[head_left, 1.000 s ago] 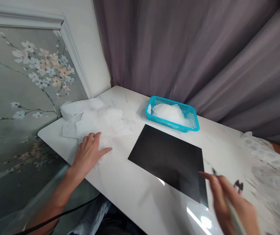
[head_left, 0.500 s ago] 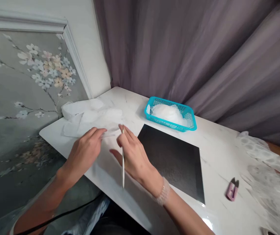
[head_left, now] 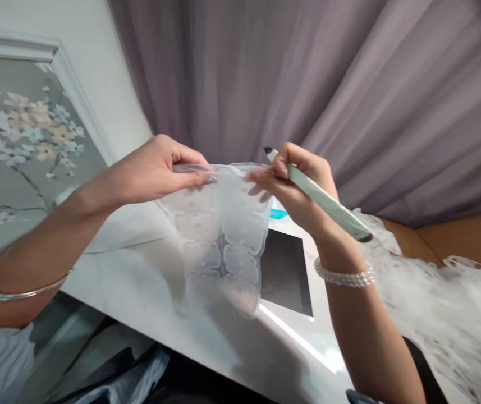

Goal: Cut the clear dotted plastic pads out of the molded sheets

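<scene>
Both my hands hold up a clear plastic bag (head_left: 223, 235) with white lace pieces inside, above the white table (head_left: 139, 280). My left hand (head_left: 160, 168) pinches the bag's top left edge between thumb and fingers. My right hand (head_left: 299, 185) pinches the top right edge and also grips a pale green pen (head_left: 324, 199), its dark tip pointing up and left. The bag hangs down and hides part of the black mat (head_left: 284, 269) lying on the table.
A sliver of the turquoise basket (head_left: 279, 213) shows behind the bag. White lace fabric (head_left: 425, 292) is piled at the right. A white sheet (head_left: 126, 224) lies at the table's left. A purple curtain (head_left: 307, 73) hangs behind, with a flowered wall panel (head_left: 21, 146) at the left.
Both hands have risen from the table with the clear bag between them, close to the camera. The view has swung right, and the pen in my right hand now points up-left.
</scene>
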Demonstrator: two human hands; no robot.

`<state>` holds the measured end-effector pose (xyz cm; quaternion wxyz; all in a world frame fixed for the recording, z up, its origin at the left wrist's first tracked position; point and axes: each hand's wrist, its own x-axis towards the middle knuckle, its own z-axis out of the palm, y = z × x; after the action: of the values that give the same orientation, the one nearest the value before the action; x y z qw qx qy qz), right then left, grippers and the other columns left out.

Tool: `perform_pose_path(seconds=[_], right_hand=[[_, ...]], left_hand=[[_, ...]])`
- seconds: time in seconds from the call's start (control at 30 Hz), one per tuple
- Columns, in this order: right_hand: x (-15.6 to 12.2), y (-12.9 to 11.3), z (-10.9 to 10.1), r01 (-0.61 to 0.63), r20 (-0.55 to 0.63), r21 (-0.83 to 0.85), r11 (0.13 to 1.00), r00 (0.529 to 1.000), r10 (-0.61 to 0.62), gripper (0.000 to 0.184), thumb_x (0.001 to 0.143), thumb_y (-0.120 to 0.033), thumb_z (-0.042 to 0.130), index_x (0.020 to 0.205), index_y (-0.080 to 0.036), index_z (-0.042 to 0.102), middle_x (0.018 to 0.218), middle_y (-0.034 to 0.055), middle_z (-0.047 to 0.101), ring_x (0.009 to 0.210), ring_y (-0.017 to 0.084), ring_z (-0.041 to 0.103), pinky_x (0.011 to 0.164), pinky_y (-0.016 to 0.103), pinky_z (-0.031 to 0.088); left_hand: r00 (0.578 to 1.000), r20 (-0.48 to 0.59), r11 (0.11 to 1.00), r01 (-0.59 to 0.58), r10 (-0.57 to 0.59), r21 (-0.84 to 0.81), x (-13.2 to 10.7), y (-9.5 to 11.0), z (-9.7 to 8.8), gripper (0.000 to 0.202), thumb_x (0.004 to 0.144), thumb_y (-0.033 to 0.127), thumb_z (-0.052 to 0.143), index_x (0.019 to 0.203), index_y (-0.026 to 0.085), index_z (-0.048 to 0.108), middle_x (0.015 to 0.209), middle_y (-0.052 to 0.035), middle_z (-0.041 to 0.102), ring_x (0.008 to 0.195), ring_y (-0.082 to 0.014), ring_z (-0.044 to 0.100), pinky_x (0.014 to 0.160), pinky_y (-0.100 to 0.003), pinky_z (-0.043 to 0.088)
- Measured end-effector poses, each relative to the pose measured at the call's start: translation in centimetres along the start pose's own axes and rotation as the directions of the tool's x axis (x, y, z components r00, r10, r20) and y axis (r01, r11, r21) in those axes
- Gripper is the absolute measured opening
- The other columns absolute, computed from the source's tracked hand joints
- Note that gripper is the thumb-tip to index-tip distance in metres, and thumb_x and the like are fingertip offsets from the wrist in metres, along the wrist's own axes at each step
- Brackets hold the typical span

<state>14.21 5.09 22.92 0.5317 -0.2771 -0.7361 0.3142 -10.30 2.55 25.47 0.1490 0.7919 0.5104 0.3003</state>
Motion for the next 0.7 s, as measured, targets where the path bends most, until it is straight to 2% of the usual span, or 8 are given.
perform_pose_path(seconds=[0.07,0.17,0.33,0.4,0.47,0.57,0.63,0.7], right_hand=[[-0.6,-0.1,-2.1,-0.018,-0.011,-0.027,0.999,1.000,0.018,0.042,0.082,-0.024,0.074,0.066,-0.024,0.036,0.062,-0.0045,0.048,0.066,0.016,0.065,0.053,0.024,0.046],[-1.8,0.0,-6.0,-0.018,-0.115,-0.127,0.992,0.993,0.003,0.043,0.080,-0.025,0.077,0.064,-0.024,0.037,0.060,-0.0042,0.049,0.063,0.016,0.066,0.049,0.023,0.045],[-4.7,-1.4,-12.9,-0.081,-0.388,-0.330,0.940,0.920,-0.058,0.042,0.076,-0.024,0.082,0.062,-0.025,0.042,0.065,-0.0002,0.061,0.059,0.014,0.062,0.050,0.026,0.046],[-5.5,-2.7,-14.5,-0.079,-0.462,-0.422,0.903,0.876,-0.139,0.042,0.076,-0.025,0.082,0.060,-0.026,0.043,0.064,-0.0011,0.058,0.056,0.014,0.057,0.052,0.028,0.044],[-6.2,-3.7,-14.7,-0.086,-0.462,-0.519,0.851,0.865,-0.194,0.040,0.079,-0.025,0.079,0.060,-0.026,0.044,0.063,-0.0023,0.054,0.058,0.014,0.055,0.055,0.030,0.042],[-7.5,-3.3,-12.6,-0.092,-0.354,-0.628,0.773,0.918,-0.179,0.037,0.086,-0.024,0.071,0.062,-0.026,0.043,0.064,-0.0032,0.050,0.062,0.015,0.053,0.057,0.029,0.039],[-8.9,-1.6,-9.8,-0.059,-0.242,-0.644,0.763,0.961,-0.130,0.036,0.089,-0.024,0.066,0.063,-0.024,0.042,0.063,-0.0040,0.050,0.060,0.014,0.050,0.056,0.027,0.038],[-10.8,0.7,-6.0,-0.054,-0.116,-0.625,0.779,0.993,-0.024,0.033,0.093,-0.019,0.056,0.063,-0.023,0.042,0.060,-0.0051,0.049,0.056,0.012,0.048,0.058,0.025,0.040]], left_hand=[[0.992,0.017,0.992,-0.122,0.122,-0.030,1.8,0.5,1.4,0.024,0.087,0.040,0.068,0.097,0.022,0.079,0.079,0.0011,0.074,0.072,-0.0132,0.065,0.063,-0.023,0.044],[0.963,0.036,0.964,-0.266,0.267,-0.024,5.2,2.2,4.0,0.021,0.087,0.029,0.067,0.101,0.021,0.079,0.084,0.0004,0.076,0.081,-0.0164,0.068,0.071,-0.026,0.047],[0.866,0.029,0.864,-0.494,0.499,-0.096,11.4,7.9,8.3,0.020,0.085,0.018,0.065,0.098,0.014,0.079,0.092,-0.0050,0.077,0.089,-0.0202,0.070,0.082,-0.031,0.049],[0.835,0.014,0.829,-0.544,0.550,-0.126,13.2,10.1,9.5,0.020,0.084,0.014,0.064,0.096,0.015,0.079,0.091,-0.0053,0.077,0.086,-0.0199,0.069,0.082,-0.032,0.050],[0.803,-0.017,0.797,-0.594,0.596,-0.114,14.4,10.8,10.5,0.019,0.082,0.013,0.064,0.093,0.017,0.080,0.091,-0.0047,0.077,0.085,-0.0198,0.069,0.084,-0.034,0.050],[0.747,-0.067,0.746,-0.665,0.662,-0.041,14.1,8.2,12.1,0.015,0.081,0.014,0.068,0.087,0.019,0.080,0.099,-0.0038,0.077,0.093,-0.0209,0.066,0.090,-0.036,0.049],[0.736,-0.050,0.737,-0.676,0.675,-0.005,12.2,4.1,13.4,0.014,0.085,0.019,0.066,0.086,0.022,0.080,0.105,-0.0030,0.077,0.096,-0.0217,0.064,0.090,-0.038,0.049],[0.764,0.036,0.765,-0.644,0.644,-0.008,9.1,-1.2,14.6,0.020,0.092,0.025,0.060,0.090,0.025,0.080,0.115,-0.0024,0.075,0.102,-0.0227,0.061,0.091,-0.039,0.050]])
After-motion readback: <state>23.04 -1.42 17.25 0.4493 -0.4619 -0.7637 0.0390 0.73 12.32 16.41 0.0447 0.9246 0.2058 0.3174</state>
